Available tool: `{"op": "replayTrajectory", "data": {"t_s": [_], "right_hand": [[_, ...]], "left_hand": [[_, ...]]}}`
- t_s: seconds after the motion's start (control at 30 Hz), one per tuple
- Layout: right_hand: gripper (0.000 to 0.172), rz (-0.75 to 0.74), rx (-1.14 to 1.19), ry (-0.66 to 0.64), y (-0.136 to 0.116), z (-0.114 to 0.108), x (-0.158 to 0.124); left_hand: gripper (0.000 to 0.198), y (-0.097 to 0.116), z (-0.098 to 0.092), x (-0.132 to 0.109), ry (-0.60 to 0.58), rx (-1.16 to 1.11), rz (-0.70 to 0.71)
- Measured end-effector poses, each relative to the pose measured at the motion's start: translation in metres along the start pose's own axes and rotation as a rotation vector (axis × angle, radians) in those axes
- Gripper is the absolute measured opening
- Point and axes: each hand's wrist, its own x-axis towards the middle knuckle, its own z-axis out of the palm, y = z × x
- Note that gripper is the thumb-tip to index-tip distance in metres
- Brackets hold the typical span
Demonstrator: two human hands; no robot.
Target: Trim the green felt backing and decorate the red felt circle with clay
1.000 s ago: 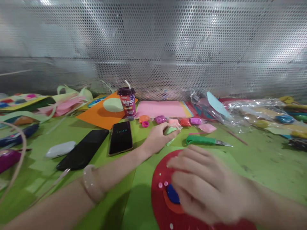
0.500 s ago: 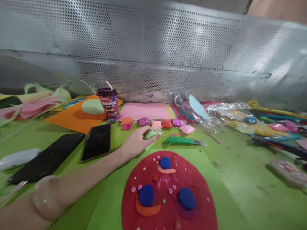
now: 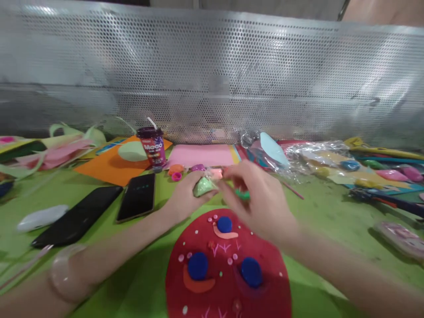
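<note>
My left hand (image 3: 185,196) is closed around a small clear packet of light green modelling clay (image 3: 204,186). From the right, my right hand (image 3: 260,201) reaches in with curled fingers, and its thumb and fingertips meet at the packet's clear end; motion blurs them a little. Behind it a green utility knife (image 3: 243,194) is mostly hidden. Below both hands lies a round dark red sheet (image 3: 228,265) decorated with blue discs, curved orange, peach and purple strips, and small pink and white dots. It rests on a green paper sheet (image 3: 149,278).
A drink cup (image 3: 154,148) with a straw stands back left, near two dark phones (image 3: 137,198) (image 3: 79,214) and a white object (image 3: 43,218). Coloured paper (image 3: 200,155) and clay packets (image 3: 175,168) line the back. Plastic bags (image 3: 314,154) lie right, before a perforated metal panel (image 3: 212,66).
My right hand has come into view and moved to the packet, covering most of the knife and several clay packets. My left hand still holds the green packet, now turned more upright.
</note>
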Motion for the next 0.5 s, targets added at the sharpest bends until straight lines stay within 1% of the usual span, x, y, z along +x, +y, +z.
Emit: {"op": "replayTrajectory", "data": {"t_s": [0.03,0.1,0.17,0.2,0.27,0.37,0.5], "right_hand": [[0.025,0.048,0.011,-0.008,0.005,0.004,0.008],[0.020,0.108,0.064,-0.093,0.018,0.013,0.020],[0.014,0.103,0.142,-0.199,0.028,0.021,0.023],[0.013,0.106,0.174,-0.220,0.031,0.023,0.023],[0.011,0.130,0.210,-0.205,0.032,0.026,0.020],[0.012,0.159,0.230,-0.185,0.027,0.026,0.018],[0.012,0.155,0.256,-0.210,0.021,0.024,0.016]], "left_hand": [[0.034,0.001,-0.001,0.000,0.010,0.011,0.001],[0.033,0.004,-0.003,0.000,0.025,0.032,-0.008],[0.037,0.004,-0.004,0.000,0.025,0.046,-0.030],[0.040,0.004,-0.004,0.000,0.013,0.047,-0.038],[0.043,0.004,-0.003,0.000,-0.033,0.037,-0.039],[0.041,0.001,-0.002,-0.001,-0.102,0.015,-0.025],[0.039,-0.003,-0.001,-0.002,-0.122,0.015,-0.006]]}}
